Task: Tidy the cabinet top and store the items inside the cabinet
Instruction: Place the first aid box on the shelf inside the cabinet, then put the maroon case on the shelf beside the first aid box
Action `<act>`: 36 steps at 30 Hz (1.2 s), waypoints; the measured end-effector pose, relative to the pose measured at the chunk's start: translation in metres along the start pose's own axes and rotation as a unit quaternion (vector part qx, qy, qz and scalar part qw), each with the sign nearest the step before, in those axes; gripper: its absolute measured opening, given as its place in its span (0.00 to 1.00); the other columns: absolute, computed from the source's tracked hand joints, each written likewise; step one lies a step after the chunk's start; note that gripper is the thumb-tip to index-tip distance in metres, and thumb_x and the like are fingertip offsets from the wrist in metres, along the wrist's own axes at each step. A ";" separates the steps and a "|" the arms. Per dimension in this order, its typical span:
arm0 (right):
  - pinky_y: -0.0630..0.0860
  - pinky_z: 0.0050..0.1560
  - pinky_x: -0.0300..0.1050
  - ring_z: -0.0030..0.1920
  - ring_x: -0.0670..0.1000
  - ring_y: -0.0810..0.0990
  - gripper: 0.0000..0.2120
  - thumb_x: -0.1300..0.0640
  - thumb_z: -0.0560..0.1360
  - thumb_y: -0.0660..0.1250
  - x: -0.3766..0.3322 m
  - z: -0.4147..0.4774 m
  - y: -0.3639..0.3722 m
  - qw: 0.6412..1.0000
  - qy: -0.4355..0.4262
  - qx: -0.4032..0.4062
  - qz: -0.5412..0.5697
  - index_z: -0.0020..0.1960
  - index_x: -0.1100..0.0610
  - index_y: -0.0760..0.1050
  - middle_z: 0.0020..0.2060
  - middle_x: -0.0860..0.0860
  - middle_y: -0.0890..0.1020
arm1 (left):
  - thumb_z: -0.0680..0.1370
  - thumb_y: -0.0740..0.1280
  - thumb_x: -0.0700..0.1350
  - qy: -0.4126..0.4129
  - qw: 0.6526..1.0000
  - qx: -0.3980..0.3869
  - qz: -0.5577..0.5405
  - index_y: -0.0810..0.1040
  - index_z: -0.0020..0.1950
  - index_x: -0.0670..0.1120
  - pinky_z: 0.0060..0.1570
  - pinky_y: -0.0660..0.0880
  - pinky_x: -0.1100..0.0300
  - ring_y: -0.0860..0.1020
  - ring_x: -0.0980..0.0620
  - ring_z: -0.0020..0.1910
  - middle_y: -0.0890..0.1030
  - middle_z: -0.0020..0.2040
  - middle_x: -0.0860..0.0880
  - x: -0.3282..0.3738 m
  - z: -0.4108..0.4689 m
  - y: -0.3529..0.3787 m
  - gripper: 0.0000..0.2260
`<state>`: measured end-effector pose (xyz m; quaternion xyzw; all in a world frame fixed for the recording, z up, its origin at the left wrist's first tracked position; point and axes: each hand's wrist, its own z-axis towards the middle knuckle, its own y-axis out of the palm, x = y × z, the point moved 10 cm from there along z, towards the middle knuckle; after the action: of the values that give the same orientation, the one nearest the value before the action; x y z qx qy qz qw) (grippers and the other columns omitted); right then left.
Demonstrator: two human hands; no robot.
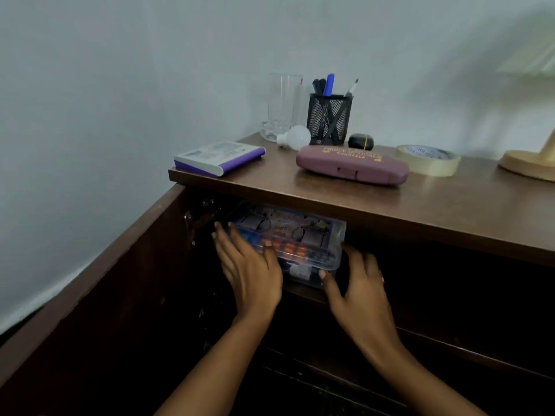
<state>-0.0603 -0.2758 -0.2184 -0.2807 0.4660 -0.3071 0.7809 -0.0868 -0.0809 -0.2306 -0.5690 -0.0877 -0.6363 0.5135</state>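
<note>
Head view: is looking down into an open cabinet, with both hands reaching onto its upper shelf [303, 292].
Cabinet door [90, 280]: is hanging open at the far left, well apart from the hands.
Left hand [249, 265]: is lying against the left end of the box, its fingers [223, 235] straight and close together, pointing into the cabinet, with the thumb resting on the lid's front edge.
Clear plastic box [300, 238]: is sitting on the shelf just under the cabinet top [420, 211], holding pill strips; its long axis is running left to right along the shelf front.
Right hand [360, 289]: is hovering at the box's right front corner, fingers spread, with the thumb tip touching the lower corner.
Deciding relation: the box is lying between the two hands and beyond the fingers, so the coming push is probably going straight back; the left hand is sitting closer to it.
Cabinet top items: a power bank [219, 157], spectacle case [351, 165] and tape roll [428, 160] are waiting above.
</note>
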 end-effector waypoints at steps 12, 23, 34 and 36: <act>0.77 0.47 0.44 0.48 0.49 0.78 0.11 0.57 0.72 0.58 -0.086 -0.032 -0.072 0.980 -0.175 0.087 -0.033 0.51 0.52 0.76 0.47 0.46 0.79 | 0.71 0.67 0.40 0.154 0.984 0.087 -0.020 0.70 0.52 0.46 0.49 0.63 0.58 0.67 0.51 0.51 0.70 0.50 0.49 0.081 -0.040 -0.064 0.12; 0.69 0.53 0.44 0.52 0.52 0.76 0.12 0.60 0.72 0.57 -0.107 0.029 -0.154 0.976 -0.142 0.161 0.032 0.51 0.56 0.76 0.49 0.51 0.79 | 0.75 0.61 0.37 0.145 0.971 0.004 -0.191 0.71 0.56 0.41 0.54 0.65 0.63 0.71 0.47 0.54 0.69 0.54 0.48 0.176 -0.018 -0.085 0.10; 0.65 0.64 0.48 0.66 0.57 0.70 0.16 0.51 0.79 0.55 -0.062 0.124 -0.131 0.994 0.050 -0.073 0.058 0.63 0.55 0.74 0.65 0.56 0.74 | 0.79 0.60 0.49 -0.045 0.978 -0.202 0.006 0.45 0.75 0.37 0.67 0.63 0.51 0.63 0.38 0.70 0.54 0.72 0.34 0.167 0.017 -0.009 0.33; 0.66 0.63 0.45 0.65 0.56 0.71 0.15 0.51 0.79 0.58 -0.058 0.130 -0.125 0.991 0.062 -0.088 0.076 0.60 0.56 0.76 0.64 0.55 0.75 | 0.79 0.60 0.50 -0.038 0.979 -0.201 0.018 0.46 0.75 0.37 0.68 0.62 0.51 0.60 0.39 0.71 0.56 0.73 0.35 0.166 0.020 -0.005 0.33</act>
<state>0.0073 -0.2945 -0.0426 -0.2927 0.5590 -0.2211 0.7436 -0.0491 -0.1565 -0.0865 -0.6858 0.0326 -0.6097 0.3960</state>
